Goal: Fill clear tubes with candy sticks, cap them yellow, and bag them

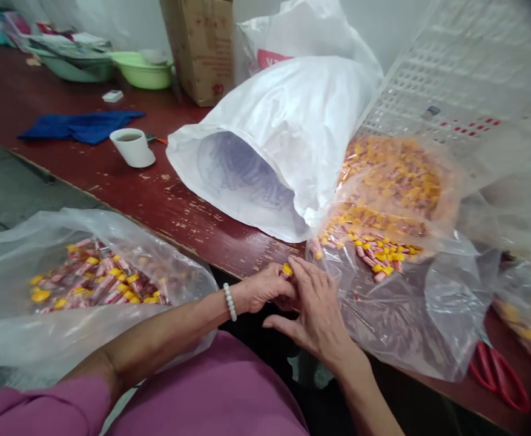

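My left hand (265,287) was curled shut around a small yellow-capped piece (287,269), pinching it at the fingertips just off the near edge of the red-brown table (156,200). My right hand (317,309) lay against the left with its fingers stretched toward the same piece and the thumb spread below. I could not tell whether those fingers gripped it or only touched it. A white bead bracelet (230,301) sat on my left wrist. Just beside my right hand, a clear bag (428,303) sagged over the table edge, its mouth spilling red, white and yellow pieces of the same kind. A second clear bag (15,254) holding more of them rested at my left, near my lap. Behind my hands lay a big white sack (292,121) on its side, mouth open toward me, with a white plastic crate (465,79) leaning behind it. Farther left on the table stood a white cup (131,145), a blue cloth (81,126), a green bowl (140,69) and a cardboard box (199,48). Red scissors (496,372) lay at the far right edge.
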{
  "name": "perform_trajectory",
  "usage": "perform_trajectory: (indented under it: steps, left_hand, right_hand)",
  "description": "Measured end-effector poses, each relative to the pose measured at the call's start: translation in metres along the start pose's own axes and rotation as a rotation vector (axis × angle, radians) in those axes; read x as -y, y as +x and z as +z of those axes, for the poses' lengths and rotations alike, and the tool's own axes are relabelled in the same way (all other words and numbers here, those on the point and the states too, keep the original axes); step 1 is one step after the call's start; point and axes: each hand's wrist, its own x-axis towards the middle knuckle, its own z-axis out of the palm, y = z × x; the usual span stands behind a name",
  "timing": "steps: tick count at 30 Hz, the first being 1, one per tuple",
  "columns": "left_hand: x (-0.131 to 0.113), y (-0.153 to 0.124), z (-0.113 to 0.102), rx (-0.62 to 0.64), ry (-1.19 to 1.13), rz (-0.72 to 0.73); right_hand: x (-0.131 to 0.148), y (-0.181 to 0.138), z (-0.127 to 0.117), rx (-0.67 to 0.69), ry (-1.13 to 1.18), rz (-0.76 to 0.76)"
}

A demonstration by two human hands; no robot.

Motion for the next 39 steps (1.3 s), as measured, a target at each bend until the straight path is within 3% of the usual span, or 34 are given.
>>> perform_trajectory:
  steps: [6, 13, 16, 21, 24, 29, 39]
  left_hand:
    - [0.001, -0.008, 0.001, -0.096, -0.158, -0.038]
    - [-0.007, -0.019, 0.003, -0.049, -0.228, -0.072]
    - [-0.008, -0.02, 0.001, -0.042, -0.24, -0.075]
    - [-0.007, -0.024, -0.01, 0.116, -0.31, -0.16]
    - [-0.007, -0.027, -0.013, 0.108, -0.359, -0.153]
    - [-0.009, -0.035, -0.011, 0.146, -0.39, -0.151]
    - [-0.005, -0.042, -0.002, 0.241, -0.618, -0.2]
  right_hand:
    - [0.007, 0.001, 0.036, -0.072, 0.043, 0.026]
    - [0.019, 0.01, 0.027, -0.175, 0.177, 0.011]
    - [0.022, 0.011, 0.024, -0.135, 0.298, 0.085]
    - [0.024, 0.011, 0.025, -0.018, 0.604, 0.246]
    - [0.027, 0.011, 0.026, -0.021, 0.716, 0.284]
    - [0.031, 0.014, 0.021, -0.023, 0.596, 0.18]
    - [0.044, 0.015, 0.019, -0.188, 0.375, 0.071]
